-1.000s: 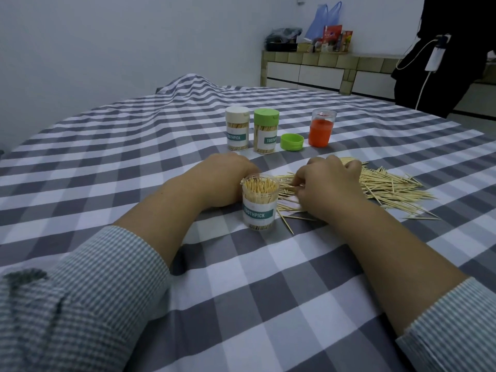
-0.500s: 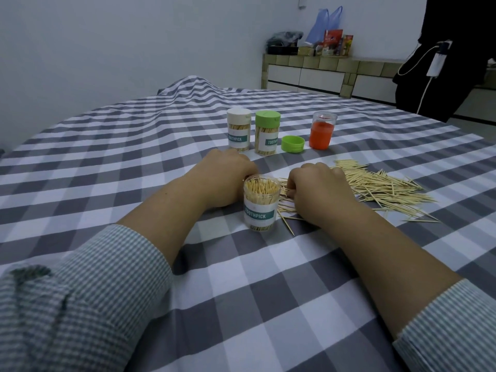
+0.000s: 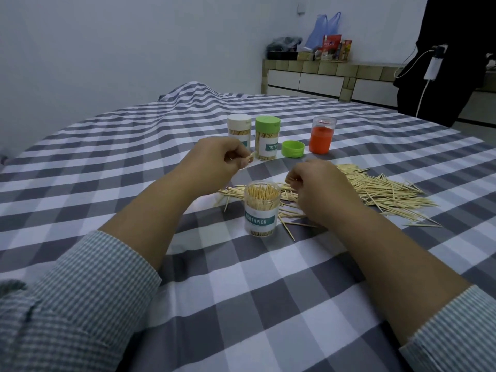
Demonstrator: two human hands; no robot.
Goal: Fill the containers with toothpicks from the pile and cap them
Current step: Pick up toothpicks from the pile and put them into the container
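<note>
the open container [image 3: 261, 209] stands upright on the checked cloth [image 3: 241, 291], uncapped and packed with toothpicks standing on end, between the two hands and nearer the camera than both. neither hand touches it. the left hand [image 3: 217, 159] is raised above the cloth behind and to the left of it, fingers curled, thumb and forefinger pinching a small bunch of toothpicks [image 3: 62, 156] whose tips stick out to the right. the right hand [image 3: 319, 186] hangs just right of the container over the near edge of the pile [image 3: 375, 191], fingers curled in, pinching a few toothpicks at their tips.

the pile spreads loose over the cloth from behind the container out to the right, with a few strays beside the container's base.

farther back stand a white-capped container [image 3: 239, 128] and a green-capped container [image 3: 267, 136], both full of toothpicks, side by side. right of them lies a loose green cap [image 3: 292, 148], then a clear container [image 3: 322, 135] with something orange inside.
</note>
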